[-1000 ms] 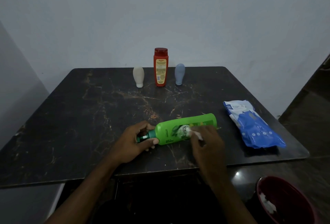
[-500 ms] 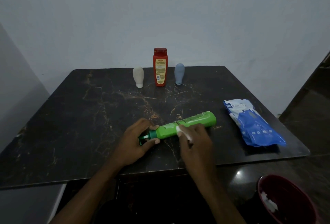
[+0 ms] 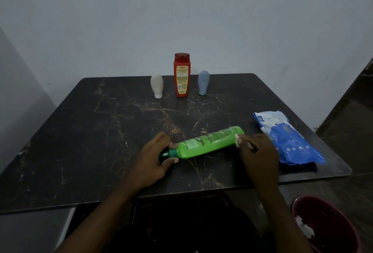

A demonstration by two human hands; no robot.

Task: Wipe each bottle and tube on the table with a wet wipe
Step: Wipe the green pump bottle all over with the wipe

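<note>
Head view, biggest things first: what fills it?
A plain pale wall [image 3: 181, 10] across the back, and below it a dark marble-patterned tabletop [image 3: 90, 141] with brownish veins. The room is dim.

And beside the tabletop?
Low on the right, on the floor, a dark red bin [image 3: 343, 222] with white scraps inside.

What lies on the surface?
A blue and white wipes pack [image 3: 290, 141] lies flat at the right side. The green bottle [image 3: 210, 141] lies on its side near the front edge, cap to the left, base pointing right and away. At the far edge stand a red bottle [image 3: 181, 77] upright, with a white tube [image 3: 156, 85] left of it and a blue tube [image 3: 203, 82] right of it, both on their caps and apart from it.

The hands?
The left hand [image 3: 153, 162] has fingers and thumb curled round the green bottle's dark cap end. The right hand [image 3: 260, 156] pinches a white wet wipe [image 3: 238, 140] against the bottle's base end.

Anything hiding something?
The left hand covers most of the cap. The right hand sits just beside the pack, overlapping its near left edge. Both forearms cross the front edge.
</note>
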